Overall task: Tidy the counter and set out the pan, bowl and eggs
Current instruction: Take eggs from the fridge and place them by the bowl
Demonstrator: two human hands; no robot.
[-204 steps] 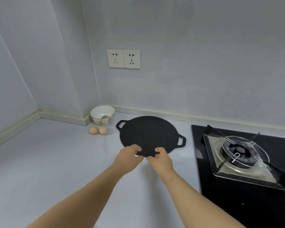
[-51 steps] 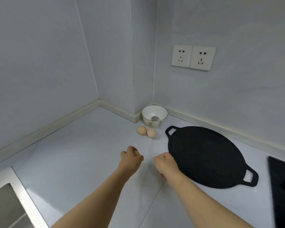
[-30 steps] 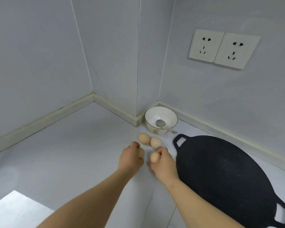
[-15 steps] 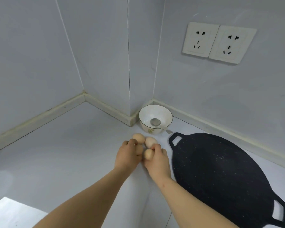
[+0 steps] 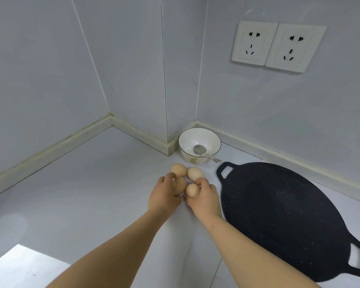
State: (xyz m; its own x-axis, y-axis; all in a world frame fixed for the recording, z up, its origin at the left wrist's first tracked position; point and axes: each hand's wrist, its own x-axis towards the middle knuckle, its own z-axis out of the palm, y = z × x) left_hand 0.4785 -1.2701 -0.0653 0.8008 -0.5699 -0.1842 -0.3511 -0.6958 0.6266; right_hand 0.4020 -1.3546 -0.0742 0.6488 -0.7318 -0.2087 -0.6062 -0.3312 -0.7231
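Head view, reading from the left: counter (image 5: pixel 75 183) runs off toward the corner, then comes the left hand (image 5: pixel 164 197), fingers curled round the left egg (image 5: pixel 180 185), low over the surface. Just past its fingertips two more lie side by side on the counter, the back-left egg (image 5: pixel 178 169) and the back-right egg (image 5: pixel 195 173). Next over, the right hand (image 5: pixel 205 199) pinches the right egg (image 5: pixel 192 190) between thumb and fingers. The two held eggs sit very close together, and it cannot be told whether either has met the counter. Behind the cluster the bowl (image 5: pixel 199 138) is tucked against the wall corner, with a spoon (image 5: pixel 200 150) inside and its handle over the rim. Further right the pan (image 5: pixel 279 215) lies flat, just beside the right hand but not touched. This looks like the egg step, two more joining the pair in front of the bowl. The next move calls for a soft set-down, each egg laid on its side and nestled against a neighbour so nothing rolls. Then the fingers should ease open and lift clear without nudging the group.
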